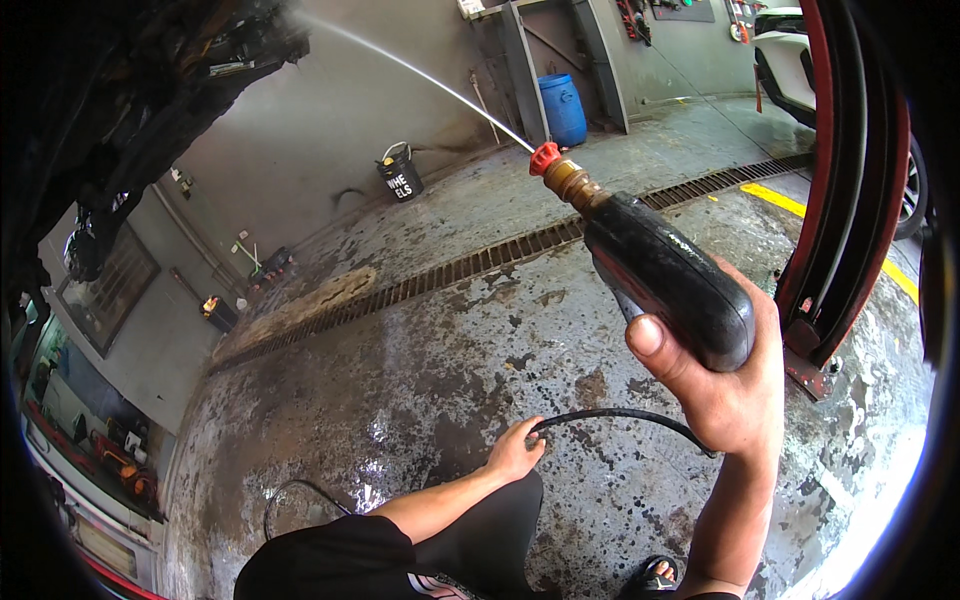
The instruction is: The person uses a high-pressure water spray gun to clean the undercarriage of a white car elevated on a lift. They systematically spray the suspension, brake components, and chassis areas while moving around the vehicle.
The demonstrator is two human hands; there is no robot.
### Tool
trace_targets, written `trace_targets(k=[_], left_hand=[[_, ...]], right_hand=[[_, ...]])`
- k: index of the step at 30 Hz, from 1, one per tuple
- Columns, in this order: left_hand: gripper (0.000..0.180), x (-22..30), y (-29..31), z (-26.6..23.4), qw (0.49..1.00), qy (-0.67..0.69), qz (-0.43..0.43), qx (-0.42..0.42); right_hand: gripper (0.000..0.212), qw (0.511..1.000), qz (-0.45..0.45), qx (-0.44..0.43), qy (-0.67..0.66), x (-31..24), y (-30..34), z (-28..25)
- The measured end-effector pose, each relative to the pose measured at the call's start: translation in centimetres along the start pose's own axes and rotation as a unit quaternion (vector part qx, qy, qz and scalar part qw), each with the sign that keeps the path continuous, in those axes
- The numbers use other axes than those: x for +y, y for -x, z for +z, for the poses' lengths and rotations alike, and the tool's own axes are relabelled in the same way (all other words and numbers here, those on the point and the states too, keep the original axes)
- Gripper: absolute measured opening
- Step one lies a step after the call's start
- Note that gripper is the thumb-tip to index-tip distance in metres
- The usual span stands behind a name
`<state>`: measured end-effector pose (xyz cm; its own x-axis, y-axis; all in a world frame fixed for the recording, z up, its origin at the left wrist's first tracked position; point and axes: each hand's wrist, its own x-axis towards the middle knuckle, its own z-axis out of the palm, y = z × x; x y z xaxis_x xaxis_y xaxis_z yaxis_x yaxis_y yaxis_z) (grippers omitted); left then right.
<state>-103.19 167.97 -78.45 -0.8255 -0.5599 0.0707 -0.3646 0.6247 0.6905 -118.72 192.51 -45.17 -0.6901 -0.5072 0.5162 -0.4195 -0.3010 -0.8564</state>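
Observation:
My right hand (738,385) is wrapped round a black pressure washer gun (668,275), raised and tilted to the upper left. The gun has a brass-coloured neck (573,183) and a red nozzle (545,158). A thin white water jet (420,75) leaves the nozzle and meets the dark underside of a raised vehicle (150,90) at the upper left. Lower down, my left hand (516,451) grips a black hose (620,412) that arcs right toward my right wrist. The trigger is mostly hidden by the gun and my hand.
A red lift post (870,200) stands close on the right, with a white car (785,60) behind. A drain grate (480,262) crosses the wet, patchy floor (440,350). Farther off are a black bucket (402,178) and a blue barrel (563,108). Shelves with tools (115,465) line the left.

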Motion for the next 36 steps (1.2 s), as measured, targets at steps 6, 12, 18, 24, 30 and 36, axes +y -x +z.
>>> trace_targets(k=[6, 12, 18, 24, 30, 36], left_hand=[[0.05, 0.2, -0.1, 0.4, 1.0, 0.005, 0.006, -0.002], [0.049, 0.0, -0.2, 0.6, 1.0, -0.003, 0.016, 0.001], [0.049, 0.3, -0.1, 0.6, 1.0, 0.006, -0.002, -0.008], [0.049, 0.0, 0.0, 0.5, 1.0, 0.014, 0.012, -0.007], [0.051, -0.9, -0.1, 1.0, 0.998, -0.008, 0.053, 0.031], [0.051, -1.4, -0.1, 1.2, 0.996, -0.014, 0.073, 0.047]], right_hand=[[0.056, 1.0, -0.005, 0.001, 0.005, 0.0, 0.0, -0.2], [0.056, 1.0, 0.006, -0.004, -0.004, -0.3, 0.2, -0.4], [0.056, 1.0, -0.002, -0.006, -0.008, -0.3, 0.2, -0.3], [0.059, 1.0, 0.002, -0.001, -0.003, -0.6, 0.4, -0.3], [0.061, 1.0, 0.001, 0.021, 0.01, -0.8, 0.7, -0.1], [0.06, 1.0, -0.011, 0.007, 0.016, -0.9, 0.6, -0.1]])
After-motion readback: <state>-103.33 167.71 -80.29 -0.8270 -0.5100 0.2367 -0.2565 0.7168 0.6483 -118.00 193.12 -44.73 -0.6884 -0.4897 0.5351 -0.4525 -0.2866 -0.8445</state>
